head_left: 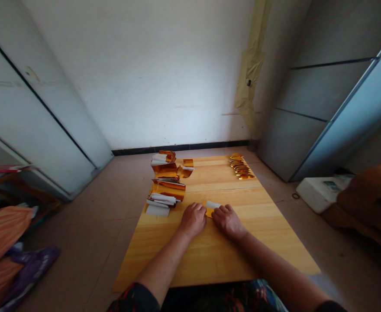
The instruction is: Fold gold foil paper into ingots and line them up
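Between my two hands a small sheet of gold foil paper (210, 212) lies on the wooden table, its pale backing partly showing along the far side. My left hand (193, 219) is closed at the left edge of this paper, fingers bent down onto it. On the opposite edge, my right hand (228, 222) is closed with curled fingers pressing on the paper. Exactly how the fingertips pinch it is hidden. Left of my left hand lie stacks of curled gold paper (169, 190) with white undersides. A row of folded gold paper pieces (240, 167) stands at the table's far right corner.
The light wooden table (229, 264) stands before a white wall (177, 86). Grey cabinets (320, 91) rise at the right, and a pale cabinet (47, 99) is at the left. A white box (317, 193) sits right; orange and purple bags (8, 238) lie left.
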A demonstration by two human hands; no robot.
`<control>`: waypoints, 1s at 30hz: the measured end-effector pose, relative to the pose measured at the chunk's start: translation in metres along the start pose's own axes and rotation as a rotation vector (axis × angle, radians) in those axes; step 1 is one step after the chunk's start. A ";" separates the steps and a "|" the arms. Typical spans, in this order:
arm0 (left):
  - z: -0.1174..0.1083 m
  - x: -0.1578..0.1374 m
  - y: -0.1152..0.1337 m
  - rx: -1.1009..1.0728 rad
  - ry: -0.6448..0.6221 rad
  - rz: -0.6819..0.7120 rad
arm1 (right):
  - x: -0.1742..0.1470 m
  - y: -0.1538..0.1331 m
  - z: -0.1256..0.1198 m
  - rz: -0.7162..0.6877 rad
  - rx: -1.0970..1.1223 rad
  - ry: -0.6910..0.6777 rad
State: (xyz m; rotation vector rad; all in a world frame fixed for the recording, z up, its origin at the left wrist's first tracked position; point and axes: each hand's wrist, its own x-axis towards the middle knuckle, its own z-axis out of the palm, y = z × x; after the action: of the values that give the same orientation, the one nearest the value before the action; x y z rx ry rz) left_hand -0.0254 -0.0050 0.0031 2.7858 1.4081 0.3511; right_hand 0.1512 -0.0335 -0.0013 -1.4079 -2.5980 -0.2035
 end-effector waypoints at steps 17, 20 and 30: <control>0.014 -0.005 0.007 0.162 0.106 0.036 | -0.006 0.020 0.006 0.095 0.202 0.088; 0.013 -0.006 0.007 0.160 0.118 0.044 | -0.007 0.027 0.008 0.145 0.283 0.105; 0.014 -0.014 0.001 0.114 0.111 0.113 | 0.008 0.023 -0.001 0.357 0.342 -0.032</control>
State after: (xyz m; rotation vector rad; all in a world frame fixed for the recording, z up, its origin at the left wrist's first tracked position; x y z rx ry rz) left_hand -0.0303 -0.0155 -0.0136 2.9900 1.3338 0.4467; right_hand 0.1665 -0.0145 0.0026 -1.7074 -2.2109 0.2987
